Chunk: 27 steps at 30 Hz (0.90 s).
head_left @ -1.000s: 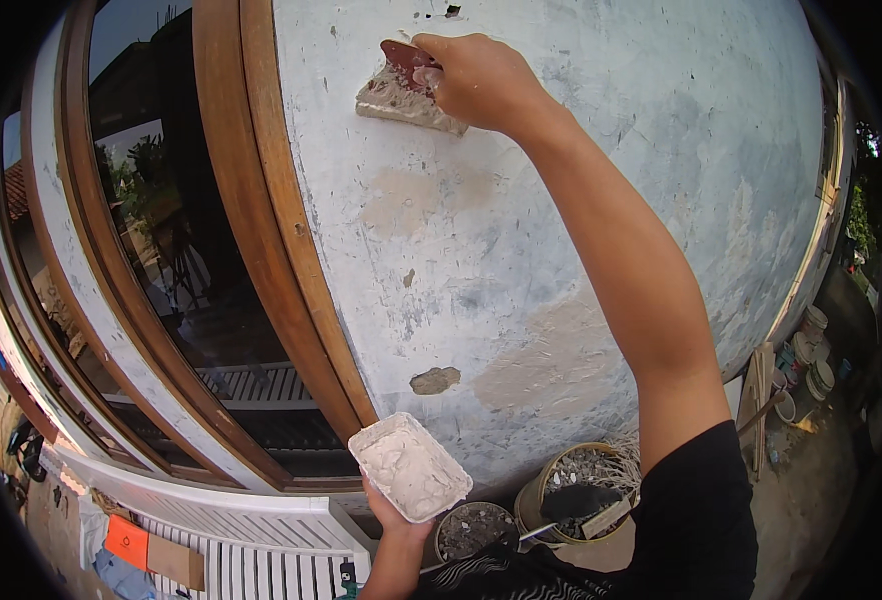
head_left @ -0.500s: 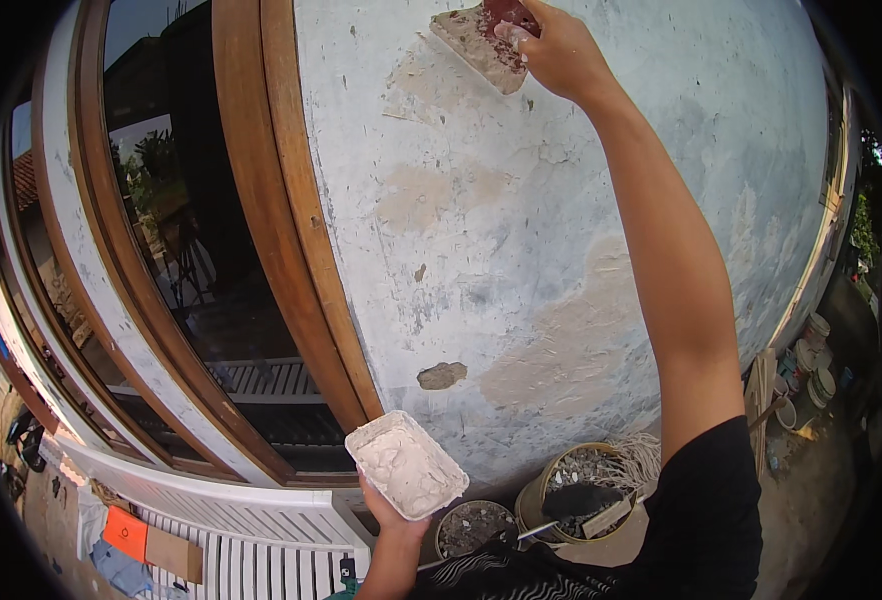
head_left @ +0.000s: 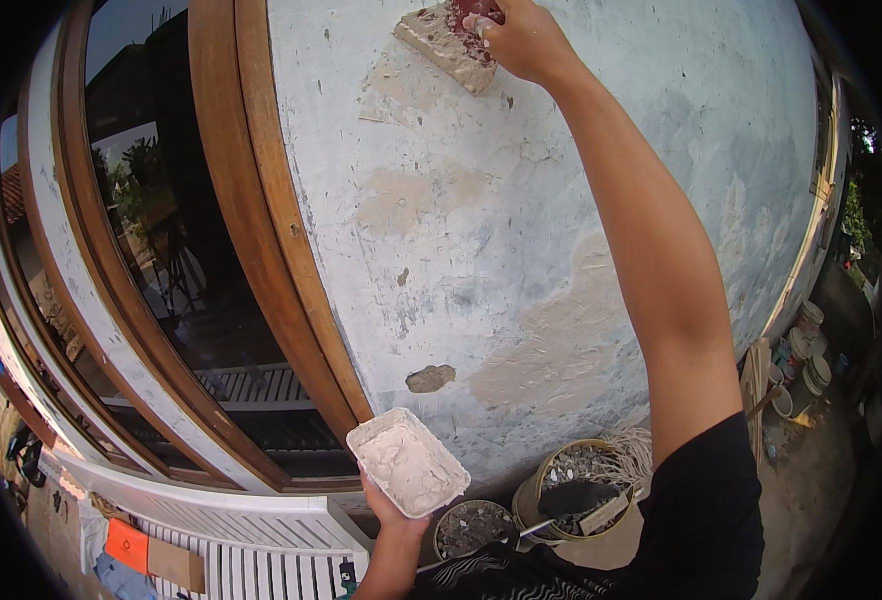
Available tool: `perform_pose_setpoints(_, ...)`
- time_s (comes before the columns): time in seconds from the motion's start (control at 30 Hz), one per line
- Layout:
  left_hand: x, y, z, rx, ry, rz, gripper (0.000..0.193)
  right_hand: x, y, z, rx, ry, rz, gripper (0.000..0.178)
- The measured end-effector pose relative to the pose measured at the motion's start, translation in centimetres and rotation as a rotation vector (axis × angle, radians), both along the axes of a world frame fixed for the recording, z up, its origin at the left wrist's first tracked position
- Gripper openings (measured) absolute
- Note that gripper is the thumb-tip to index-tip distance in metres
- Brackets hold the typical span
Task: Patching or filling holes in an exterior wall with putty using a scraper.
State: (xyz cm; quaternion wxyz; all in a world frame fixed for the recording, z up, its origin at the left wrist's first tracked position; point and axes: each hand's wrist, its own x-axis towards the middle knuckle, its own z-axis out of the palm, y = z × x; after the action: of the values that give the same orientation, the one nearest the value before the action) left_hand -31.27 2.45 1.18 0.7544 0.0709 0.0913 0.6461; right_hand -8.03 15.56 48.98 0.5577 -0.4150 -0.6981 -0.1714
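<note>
My right hand point(head_left: 523, 40) is raised high and closed around a wide putty knife point(head_left: 446, 45) with a dark red grip. Its broad blade is coated with beige filler and lies at or very near the upper part of the pale, worn wall point(head_left: 521, 190). Whether the edge touches the wall I cannot tell. Low at the front, my left hand point(head_left: 393, 508) supports a shallow rectangular tub point(head_left: 409, 462) of creamy filler, gripping it from below. Patches of beige filler point(head_left: 551, 340) spread over the wall, and a bare grey hole point(head_left: 431, 378) shows above the tub.
Brown wooden window frames point(head_left: 251, 200) with dark glass run along the left. Below them stands a white slatted bench point(head_left: 261, 570) with an orange box point(head_left: 127, 546). Rubble-filled buckets point(head_left: 539, 500) stand at the wall's foot. More buckets point(head_left: 811, 350) are stacked at far right.
The view has shifted slightly, so the wall and window sit further left. The putty knife appears lower left in the picture, with more filler showing along its blade. The tub stays nearly in place.
</note>
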Motion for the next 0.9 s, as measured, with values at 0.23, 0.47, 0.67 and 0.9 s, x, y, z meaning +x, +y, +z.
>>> perform_pose_setpoints(0.23, 0.0, -0.2, -0.2, -0.004, 0.025, -0.001, 0.061, 1.5, 1.2, -0.5, 0.366, -0.214, 0.129, 0.025)
perform_pose_setpoints(0.47, -0.2, 0.1, -0.4, 0.004, 0.037, 0.023, 0.061, -1.1, 0.4, 0.9, 0.117, -0.217, -0.187, 0.025)
perform_pose_setpoints(0.67, -0.1, -0.4, 0.0, 0.027, 0.028, 0.002, 0.060, -2.0, 0.5, 1.3, 0.168, -0.380, -0.230, 0.025)
perform_pose_setpoints(0.9, -0.4, -0.9, 0.3, 0.018, 0.024, 0.022, 0.060, -2.7, 1.8, 1.2, 0.080, -0.460, -0.338, 0.028)
